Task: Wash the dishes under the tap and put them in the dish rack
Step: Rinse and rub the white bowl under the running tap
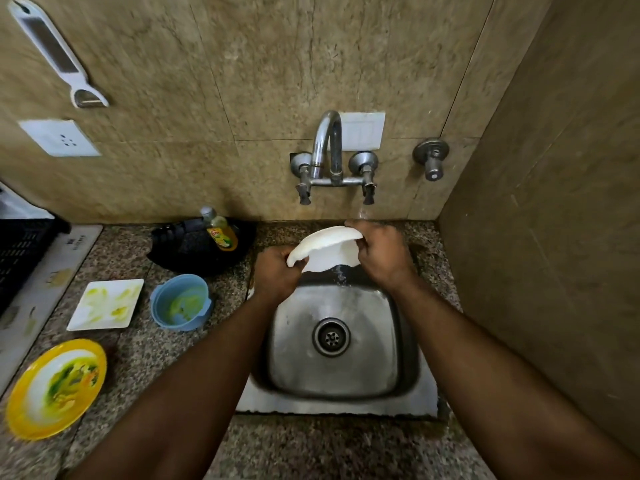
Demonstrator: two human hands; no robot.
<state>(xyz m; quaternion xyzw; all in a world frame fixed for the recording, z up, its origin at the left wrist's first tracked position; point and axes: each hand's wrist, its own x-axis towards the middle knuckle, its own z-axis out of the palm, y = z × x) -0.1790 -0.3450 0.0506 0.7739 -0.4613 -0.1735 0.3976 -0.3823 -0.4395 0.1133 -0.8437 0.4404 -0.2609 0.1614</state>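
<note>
A white dish (325, 249) is held tilted over the far edge of the steel sink (391, 368), below the wall tap (328, 150). My left hand (277, 275) grips its left rim and my right hand (381, 252) grips its right rim. A thin stream of water runs off the dish into the sink. On the counter to the left lie a soiled white square plate (105, 304), a blue bowl (180, 301) with yellow-green residue, and a yellow-rimmed round plate (55, 388) with food smears.
A yellow dish-soap bottle (220, 230) stands in a black pan (194, 247) behind the bowl. A black crate (20, 251) sits at the far left on a white mat. A side wall (554, 237) closes in on the right.
</note>
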